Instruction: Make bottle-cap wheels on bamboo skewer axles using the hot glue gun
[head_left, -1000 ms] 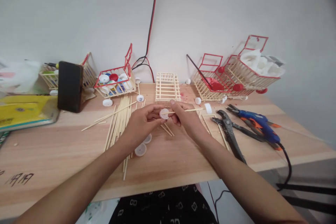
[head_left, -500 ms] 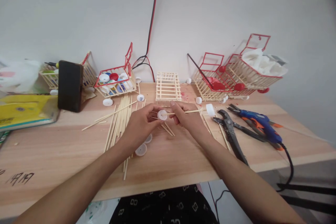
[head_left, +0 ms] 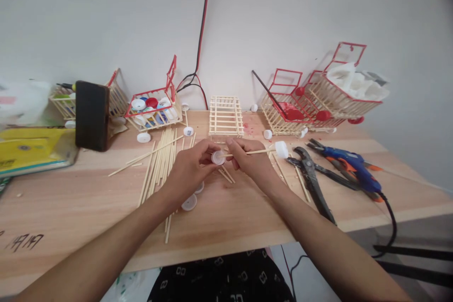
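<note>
My left hand pinches a white bottle cap above the wooden table. My right hand pinches a thin wooden stick whose near end meets that cap. A second white cap sits on the stick's far end. Both hands are closed and close together, just in front of an unpainted stick crate. Two more white caps lie on the table under my left wrist.
A bundle of loose sticks lies left of my hands. Pliers and a blue glue gun lie to the right. Red-trimmed stick carts stand at the back right, a cart of caps and a dark phone at the back left.
The stick with the cap on its far end has lifted slightly. My hands stayed together and shifted a little left and up. The camera tilted down slightly.
</note>
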A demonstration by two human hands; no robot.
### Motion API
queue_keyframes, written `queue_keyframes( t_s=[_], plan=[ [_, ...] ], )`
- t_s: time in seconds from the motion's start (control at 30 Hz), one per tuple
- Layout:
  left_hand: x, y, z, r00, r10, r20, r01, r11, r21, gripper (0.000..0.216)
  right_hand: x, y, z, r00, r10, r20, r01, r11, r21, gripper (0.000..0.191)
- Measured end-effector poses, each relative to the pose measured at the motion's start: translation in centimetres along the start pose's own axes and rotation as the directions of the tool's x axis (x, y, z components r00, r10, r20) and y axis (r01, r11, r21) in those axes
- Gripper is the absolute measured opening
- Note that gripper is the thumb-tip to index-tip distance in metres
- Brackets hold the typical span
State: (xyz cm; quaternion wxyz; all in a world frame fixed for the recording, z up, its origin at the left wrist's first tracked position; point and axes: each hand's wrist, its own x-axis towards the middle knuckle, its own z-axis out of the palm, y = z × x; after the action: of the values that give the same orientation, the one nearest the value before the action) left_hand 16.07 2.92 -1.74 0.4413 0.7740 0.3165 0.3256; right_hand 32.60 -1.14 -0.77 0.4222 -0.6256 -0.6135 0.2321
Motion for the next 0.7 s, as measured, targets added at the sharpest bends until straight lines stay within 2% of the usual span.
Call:
queue_keyframes(
  t_s=[0.17,0.5,0.63,0.7],
  plan=[
    [0.1,0.1,-0.3,0.996,0.088,0.027,-0.091,0.980,0.174,0.032,0.1,0.0,-0.1,1.000,0.001,0.011,-0.001,0.999,0.035,0.047],
    [0.0,-0.4,-0.2,0.990,0.097,0.099,-0.126,0.926,0.355,0.016,-0.3,0.0,0.4,0.998,-0.001,0.058,0.003,0.999,-0.036,0.051],
    [-0.1,-0.6,0.0,0.992,0.113,0.064,-0.130,0.901,0.415,0.014,-0.5,0.0,0.9,0.996,-0.082,0.045,0.088,0.987,-0.133,0.049],
    [-0.2,-0.7,0.2,0.992,0.117,0.050,-0.126,0.882,0.454,0.011,-0.5,0.1,1.1,0.997,-0.063,0.050,0.068,0.993,-0.098,0.048]
  ],
)
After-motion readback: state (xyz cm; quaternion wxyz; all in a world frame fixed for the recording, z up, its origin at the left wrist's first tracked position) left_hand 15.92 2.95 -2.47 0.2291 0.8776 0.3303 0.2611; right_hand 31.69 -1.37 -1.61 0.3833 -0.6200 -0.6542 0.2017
